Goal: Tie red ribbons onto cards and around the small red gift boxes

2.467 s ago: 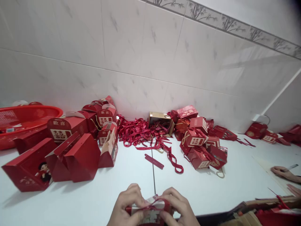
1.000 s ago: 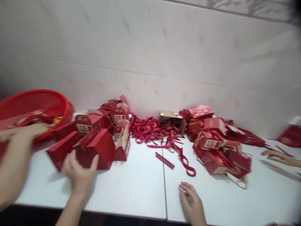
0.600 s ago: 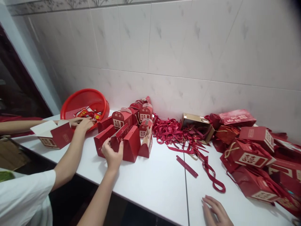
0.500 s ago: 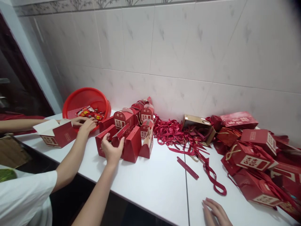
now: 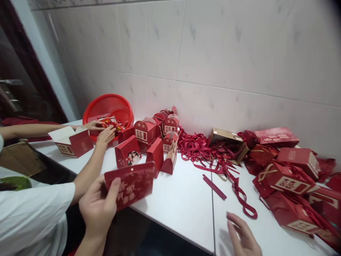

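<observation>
My left hand [image 5: 99, 206] grips a dark red gift box [image 5: 133, 185] by its left end, thumb on the near face, above the table's front edge. A small hole shows near the box's top edge. Behind it stand more red gift boxes [image 5: 145, 133], one with a printed couple on its side. At the bottom right, my right hand [image 5: 243, 234] is over the table with its fingers apart and nothing in them. A flat dark red strip [image 5: 214, 186] and a loose ribbon [image 5: 244, 204] lie just beyond it.
At left, a co-worker's hands [image 5: 102, 131] reach into a red plastic basket [image 5: 89, 113] of wrapped sweets. An opened red box [image 5: 77, 142] stands beside their arm. Tangled red ribbons [image 5: 195, 144] and a brown carton [image 5: 226, 137] lie by the wall; red boxes [image 5: 290, 181] pile up at right.
My left hand has lifted one gift box out of the row and brought it nearer to me. The right hand has shifted only slightly. The view has turned a little left.
</observation>
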A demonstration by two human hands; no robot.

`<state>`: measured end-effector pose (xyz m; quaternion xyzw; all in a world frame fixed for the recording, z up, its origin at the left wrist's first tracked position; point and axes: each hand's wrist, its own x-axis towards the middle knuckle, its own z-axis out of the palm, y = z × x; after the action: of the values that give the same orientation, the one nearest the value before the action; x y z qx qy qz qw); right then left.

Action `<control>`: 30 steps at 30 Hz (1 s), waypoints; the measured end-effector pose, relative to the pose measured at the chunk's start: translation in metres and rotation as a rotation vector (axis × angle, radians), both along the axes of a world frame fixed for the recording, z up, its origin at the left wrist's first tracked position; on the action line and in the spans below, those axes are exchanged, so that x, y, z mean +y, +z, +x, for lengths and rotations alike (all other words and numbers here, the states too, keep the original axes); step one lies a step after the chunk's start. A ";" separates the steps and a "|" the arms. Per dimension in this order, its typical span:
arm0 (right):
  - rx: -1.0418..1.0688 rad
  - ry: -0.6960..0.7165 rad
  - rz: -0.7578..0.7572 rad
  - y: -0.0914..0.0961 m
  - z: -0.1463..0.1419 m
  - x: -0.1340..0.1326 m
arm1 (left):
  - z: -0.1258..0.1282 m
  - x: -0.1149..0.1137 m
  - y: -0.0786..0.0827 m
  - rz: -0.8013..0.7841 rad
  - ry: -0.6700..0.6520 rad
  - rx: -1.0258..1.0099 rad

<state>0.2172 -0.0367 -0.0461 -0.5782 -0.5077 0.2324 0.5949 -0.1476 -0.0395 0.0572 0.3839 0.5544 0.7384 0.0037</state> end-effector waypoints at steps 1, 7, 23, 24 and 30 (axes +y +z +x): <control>0.023 0.036 0.026 0.009 -0.012 -0.001 | 0.013 -0.003 -0.004 -0.017 -0.107 -0.037; 0.024 0.327 0.222 0.054 -0.073 0.020 | 0.112 0.026 -0.026 -0.099 -0.663 -0.027; 0.233 0.139 0.090 0.067 -0.093 0.051 | 0.142 0.050 -0.049 -0.110 -0.721 0.043; 0.215 0.175 0.060 0.067 -0.091 0.052 | 0.140 0.050 -0.048 -0.118 -0.727 0.066; 0.285 0.251 0.022 0.059 -0.090 0.054 | 0.134 0.048 -0.041 -0.198 -0.903 0.022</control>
<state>0.1275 0.0169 0.0134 -0.4651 -0.4889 0.3790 0.6333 -0.0139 0.0087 0.0160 0.5924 0.3995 0.6024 0.3558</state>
